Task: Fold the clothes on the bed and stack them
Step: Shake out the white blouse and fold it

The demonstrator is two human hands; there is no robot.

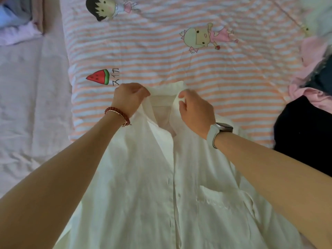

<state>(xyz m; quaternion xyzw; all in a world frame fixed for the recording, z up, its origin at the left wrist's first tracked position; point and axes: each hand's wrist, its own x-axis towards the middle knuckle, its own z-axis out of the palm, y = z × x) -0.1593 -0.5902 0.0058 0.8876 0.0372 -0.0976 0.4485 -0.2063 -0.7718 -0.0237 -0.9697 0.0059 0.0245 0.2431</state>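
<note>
- Fingers of my left hand [128, 97] are curled round the left side of the collar [166, 90], pinching the cloth at centre frame.
- Fingers of my right hand [195, 109] pinch the right collar flap in the same way, thumb and forefinger closed on its edge.
- Both hands hold the white shirt [161, 186], which lies front-up on the bed, filling the lower middle of the frame, collar at the far end and button strip running down the centre.
- Its chest pocket [221, 200] shows at lower right, partly under my right forearm.
- On my left wrist sits a red bead bracelet [117, 115]; on my right wrist, a watch [219, 132] with a pale strap.
- Under the shirt spreads a striped quilt [179, 60], orange and white, printed with cartoon figures and a watermelon slice [99, 77].
- At the right edge lie a dark garment [303, 137] and a pink garment [310, 51] above it.
- A pale sheet [32, 96] covers the left side, with more clothes [16, 20] in the upper left corner.
</note>
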